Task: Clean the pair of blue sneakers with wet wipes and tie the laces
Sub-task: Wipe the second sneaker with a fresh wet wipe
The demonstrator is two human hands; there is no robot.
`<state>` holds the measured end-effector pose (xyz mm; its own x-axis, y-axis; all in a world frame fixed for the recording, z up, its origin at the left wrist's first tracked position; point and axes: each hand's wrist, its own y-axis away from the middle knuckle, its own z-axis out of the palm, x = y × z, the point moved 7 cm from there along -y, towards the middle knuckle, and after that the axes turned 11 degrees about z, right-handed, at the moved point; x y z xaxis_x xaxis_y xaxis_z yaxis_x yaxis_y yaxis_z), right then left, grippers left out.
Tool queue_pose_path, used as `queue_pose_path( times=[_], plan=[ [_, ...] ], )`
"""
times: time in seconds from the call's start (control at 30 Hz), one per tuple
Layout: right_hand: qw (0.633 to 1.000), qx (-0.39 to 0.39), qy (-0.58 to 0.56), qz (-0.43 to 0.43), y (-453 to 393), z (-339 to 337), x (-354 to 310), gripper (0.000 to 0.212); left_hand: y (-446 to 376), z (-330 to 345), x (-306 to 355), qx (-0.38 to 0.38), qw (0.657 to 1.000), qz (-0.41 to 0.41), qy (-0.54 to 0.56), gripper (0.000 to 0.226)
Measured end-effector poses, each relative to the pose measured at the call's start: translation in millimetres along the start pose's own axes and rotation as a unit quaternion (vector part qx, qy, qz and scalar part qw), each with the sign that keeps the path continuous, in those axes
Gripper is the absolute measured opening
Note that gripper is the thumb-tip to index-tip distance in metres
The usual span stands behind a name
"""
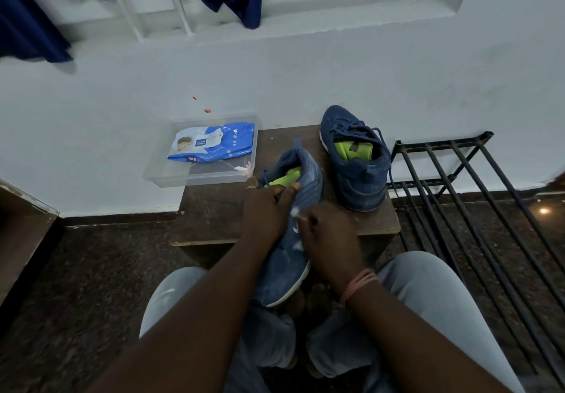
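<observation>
Left hand (269, 206) grips the near sneaker (293, 233) at its collar, thumb over the edge, fingers curled round it. Right hand (328, 239) pinches a small wad of wipe (296, 211) against the sneaker's side, fingers curled tight. This sneaker is tilted, heel up over the bench (214, 209), toe down over the person's lap, sole edge showing. The second sneaker (356, 157) stands on the bench's far right part, laces loose, one trailing off the right side.

Risks: hard rubbing could twist the sneaker out of the one-hand grip, since it is held mid-air. A hanging lace may snag fingers. The small wipe could slip out. The second sneaker sits near the bench's right edge, so an elbow bump could push it off toward the metal rack (458, 184).

Room: the wipes pack (214, 143) lies in a clear tray (159, 175) that overhangs the bench's left edge, within reach. Bare bench lies between tray and hands.
</observation>
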<state>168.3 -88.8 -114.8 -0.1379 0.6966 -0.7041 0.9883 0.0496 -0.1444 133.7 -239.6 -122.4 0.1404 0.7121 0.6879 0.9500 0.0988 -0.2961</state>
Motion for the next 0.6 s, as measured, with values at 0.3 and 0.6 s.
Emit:
queue_pose_path(
  times=[0.3,0.6],
  plan=[
    [0.998,0.021,-0.054,0.024,-8.5,-13.1,11.4,0.021,-0.7,3.5,-7.5,0.007,1.0,-0.001,0.001,0.057],
    [0.999,0.038,-0.032,-0.001,-10.8,-13.7,7.1,0.019,0.3,0.3,3.7,0.002,1.0,0.014,-0.01,0.055]
  ],
)
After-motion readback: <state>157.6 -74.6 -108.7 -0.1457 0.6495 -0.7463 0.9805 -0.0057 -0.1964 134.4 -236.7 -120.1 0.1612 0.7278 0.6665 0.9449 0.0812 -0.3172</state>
